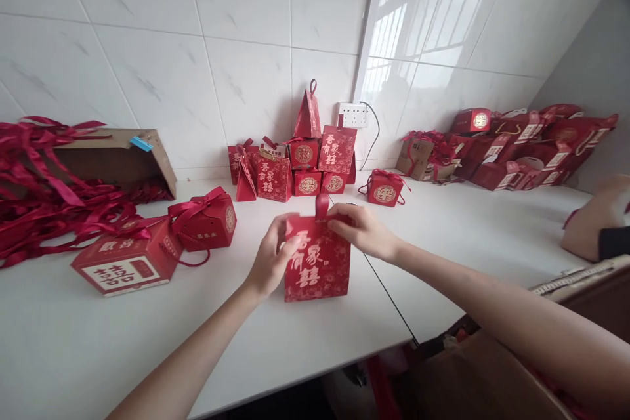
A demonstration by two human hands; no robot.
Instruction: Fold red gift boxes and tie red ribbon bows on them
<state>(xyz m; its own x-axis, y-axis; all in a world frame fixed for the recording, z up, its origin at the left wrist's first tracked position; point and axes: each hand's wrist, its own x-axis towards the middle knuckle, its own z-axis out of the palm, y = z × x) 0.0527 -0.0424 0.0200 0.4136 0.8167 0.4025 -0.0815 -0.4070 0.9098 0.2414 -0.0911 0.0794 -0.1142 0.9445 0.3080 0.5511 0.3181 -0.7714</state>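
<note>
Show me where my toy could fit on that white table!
On the table, there's bare room at near left, between the white-panelled box and left arm, and to the right, between the right arm and small bow-tied box. It's crowded along the back with stacked boxes, and far left with ribbons.

Head-worn view, facing forward and down, white table (443,223) close below

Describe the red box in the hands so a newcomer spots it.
On the white table, look in front of the red boxes stacked by the tiled wall. Nearer the camera is an upright red box with pale characters and a ribbon loop on top. Unlike its look-alikes behind, it has the left hand and right hand on it.
</note>
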